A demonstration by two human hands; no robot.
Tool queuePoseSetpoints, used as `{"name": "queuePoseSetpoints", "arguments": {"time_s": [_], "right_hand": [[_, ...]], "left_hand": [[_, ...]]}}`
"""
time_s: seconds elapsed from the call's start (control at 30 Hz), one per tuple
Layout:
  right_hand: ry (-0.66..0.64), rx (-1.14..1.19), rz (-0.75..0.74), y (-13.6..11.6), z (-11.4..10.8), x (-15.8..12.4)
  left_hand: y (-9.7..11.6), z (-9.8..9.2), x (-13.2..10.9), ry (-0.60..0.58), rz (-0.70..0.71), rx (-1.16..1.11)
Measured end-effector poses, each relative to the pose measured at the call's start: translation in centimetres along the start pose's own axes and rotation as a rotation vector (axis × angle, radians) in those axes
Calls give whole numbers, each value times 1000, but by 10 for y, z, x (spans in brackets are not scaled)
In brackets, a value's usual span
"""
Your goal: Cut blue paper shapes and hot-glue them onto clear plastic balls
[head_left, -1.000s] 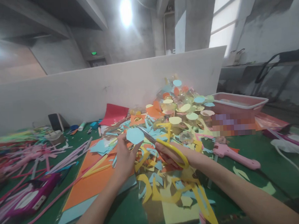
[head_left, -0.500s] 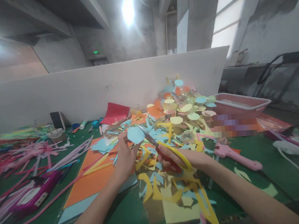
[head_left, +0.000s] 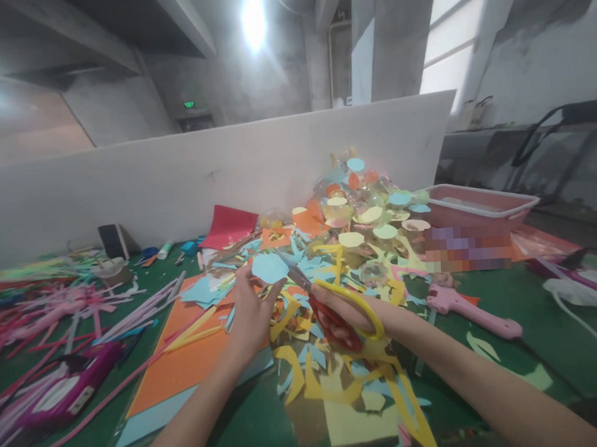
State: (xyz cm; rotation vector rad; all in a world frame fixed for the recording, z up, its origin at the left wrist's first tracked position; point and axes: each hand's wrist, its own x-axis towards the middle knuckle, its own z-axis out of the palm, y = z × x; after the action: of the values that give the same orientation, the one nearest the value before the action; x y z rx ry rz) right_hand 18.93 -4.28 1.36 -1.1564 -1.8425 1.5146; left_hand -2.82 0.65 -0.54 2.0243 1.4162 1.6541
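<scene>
Between the thumb and fingers of my left hand is a light blue paper piece, cut to a roughly round shape. My right hand is closed round the scissors, which have yellow and red handles. Their blades point up and left, with the tips beside the right edge of the blue piece. Below both hands lie many paper scraps in yellow and light blue. An orange paper sheet lies under my left forearm.
A heap of clear plastic pieces with coloured paper discs stands behind my hands. To the right are a pink glue gun and a pink basin. Pipe cleaners and a purple device lie left. A white board closes the back.
The scissor handles have spread apart, the yellow one rising away from the red. The blue paper piece has turned slightly in my left hand.
</scene>
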Motion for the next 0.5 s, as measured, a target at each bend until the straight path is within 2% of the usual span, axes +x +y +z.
{"name": "queuePoseSetpoints", "arguments": {"time_s": [0.3,0.5], "right_hand": [[-15,78,23,4,4,3],[38,120,97,-11,10,-4]], "left_hand": [[-6,0,-1,-19,58,43],[0,1,-2,-30,12,27]]}}
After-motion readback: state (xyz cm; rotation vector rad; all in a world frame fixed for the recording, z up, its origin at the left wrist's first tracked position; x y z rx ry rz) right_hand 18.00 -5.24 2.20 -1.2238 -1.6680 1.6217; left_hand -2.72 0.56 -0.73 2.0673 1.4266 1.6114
